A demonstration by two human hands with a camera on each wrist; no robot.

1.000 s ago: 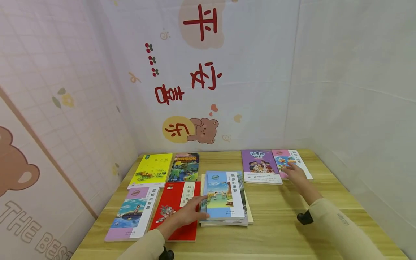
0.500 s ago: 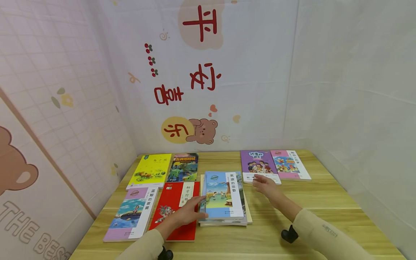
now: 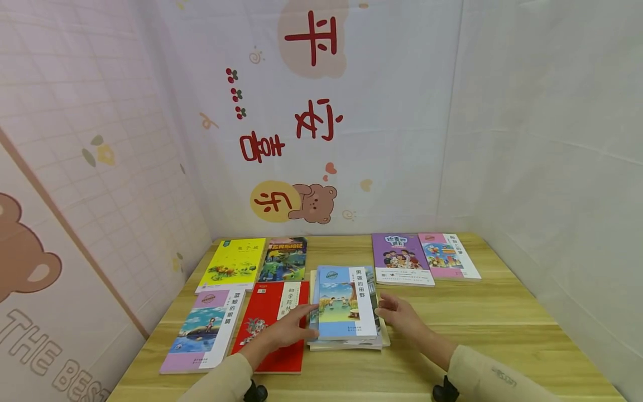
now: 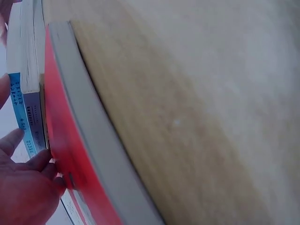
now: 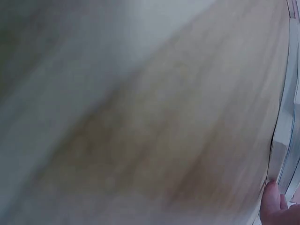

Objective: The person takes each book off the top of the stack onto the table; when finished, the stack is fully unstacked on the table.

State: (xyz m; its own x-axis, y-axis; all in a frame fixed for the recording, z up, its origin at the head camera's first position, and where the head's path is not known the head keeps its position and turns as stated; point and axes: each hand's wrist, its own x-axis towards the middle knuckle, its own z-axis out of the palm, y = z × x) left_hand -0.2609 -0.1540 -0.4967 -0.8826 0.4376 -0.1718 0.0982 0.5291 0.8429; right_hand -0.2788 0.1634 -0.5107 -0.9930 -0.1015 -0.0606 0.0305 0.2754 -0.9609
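Note:
A stack of books stands mid-table, with a light blue book (image 3: 346, 304) on top showing a pond scene. My left hand (image 3: 288, 329) lies over the red book (image 3: 278, 357), its thumb and fingers at the stack's left side. From the left wrist view, the left hand (image 4: 28, 192) has its fingers spread beside the blue spine (image 4: 21, 112). My right hand (image 3: 402, 318) is at the stack's right edge, fingertips close to the top book. In the right wrist view the right hand (image 5: 276, 206) touches the page edges (image 5: 282, 126) of the stacked books.
Behind on the left lie a yellow book (image 3: 233, 262) and a dark green comic-style book (image 3: 284, 259). A pink-and-blue book (image 3: 203, 329) is at front left. At back right sit a purple book (image 3: 401, 254) and a pink-and-white book (image 3: 447, 257). White printed curtains surround the wooden table (image 3: 482, 335).
My right hand has moved left and toward me, from the pink-and-white book at the back right, past the purple book, to the stack's right edge. The left hand has stayed put.

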